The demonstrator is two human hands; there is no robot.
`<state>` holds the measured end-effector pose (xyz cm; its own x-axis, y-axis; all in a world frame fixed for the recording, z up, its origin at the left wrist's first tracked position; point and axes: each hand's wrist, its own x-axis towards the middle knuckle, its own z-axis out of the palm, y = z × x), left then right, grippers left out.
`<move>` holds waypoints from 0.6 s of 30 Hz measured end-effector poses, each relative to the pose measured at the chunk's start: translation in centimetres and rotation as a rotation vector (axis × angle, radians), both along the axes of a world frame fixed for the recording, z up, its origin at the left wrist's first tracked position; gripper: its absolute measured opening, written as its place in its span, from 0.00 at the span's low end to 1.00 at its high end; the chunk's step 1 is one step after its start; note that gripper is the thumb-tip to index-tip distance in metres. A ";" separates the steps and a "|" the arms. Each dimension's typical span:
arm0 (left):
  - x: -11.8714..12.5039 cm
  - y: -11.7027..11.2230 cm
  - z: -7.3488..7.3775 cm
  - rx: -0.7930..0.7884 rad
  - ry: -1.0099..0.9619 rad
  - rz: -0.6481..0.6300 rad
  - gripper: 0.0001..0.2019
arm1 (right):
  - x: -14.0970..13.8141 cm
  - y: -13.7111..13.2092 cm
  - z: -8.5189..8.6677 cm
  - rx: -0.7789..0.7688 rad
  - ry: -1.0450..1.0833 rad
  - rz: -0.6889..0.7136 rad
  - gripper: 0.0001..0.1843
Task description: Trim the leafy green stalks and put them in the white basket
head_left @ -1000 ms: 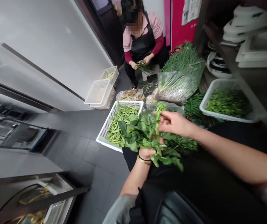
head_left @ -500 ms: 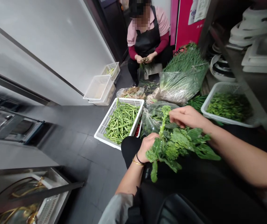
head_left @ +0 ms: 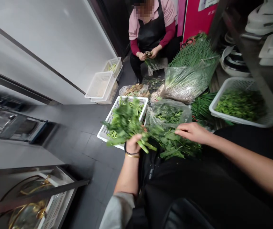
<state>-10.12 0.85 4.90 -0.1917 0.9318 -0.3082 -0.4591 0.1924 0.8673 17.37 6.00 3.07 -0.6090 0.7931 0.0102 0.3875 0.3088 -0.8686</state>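
With the stem basket (head_left: 103, 135) as dial centre, the left hand (head_left: 133, 143) is at five o'clock, its leafy bunch (head_left: 124, 122) overlapping the basket in view. The right hand (head_left: 192, 133) is at three, next to loose greens (head_left: 176, 145) at four. A bag of greens (head_left: 171, 113) lies near the basket between two and three, a bag of stalks (head_left: 184, 84) at two, a leaf tub (head_left: 234, 118) farther at three. Stacked crates (head_left: 100, 86) stand at eleven; a scrap bag (head_left: 134, 90) and, beyond it, a co-worker (head_left: 150, 33) between twelve and one.

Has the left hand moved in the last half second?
Yes: the left hand has shifted leftward, nearer the white basket of green stems on the floor; the greens it holds now overlap that basket in view.
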 end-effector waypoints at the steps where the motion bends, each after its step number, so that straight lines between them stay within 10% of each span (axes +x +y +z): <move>1: -1.8 1.1 0.6 -0.041 0.037 0.076 0.11 | 0.8 0.4 -1.0 0.024 -0.070 -0.001 0.22; 7: -6.7 4.4 2.4 -0.131 0.209 0.335 0.06 | 2.1 1.8 -3.8 0.127 -0.334 -0.028 0.15; 11: -0.9 2.9 1.5 -0.178 0.065 0.120 0.07 | -1.2 2.0 -0.5 0.008 -0.029 -0.063 0.32; 18: 7.5 2.3 0.6 -0.160 -0.202 -0.072 0.08 | -5.2 0.5 3.5 -0.293 0.354 -0.302 0.21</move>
<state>-2.63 3.18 5.51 -0.0460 0.8771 -0.4781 -0.5997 0.3586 0.7154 12.20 6.50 6.61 -0.3535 0.9325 -0.0744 0.0896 -0.0454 -0.9949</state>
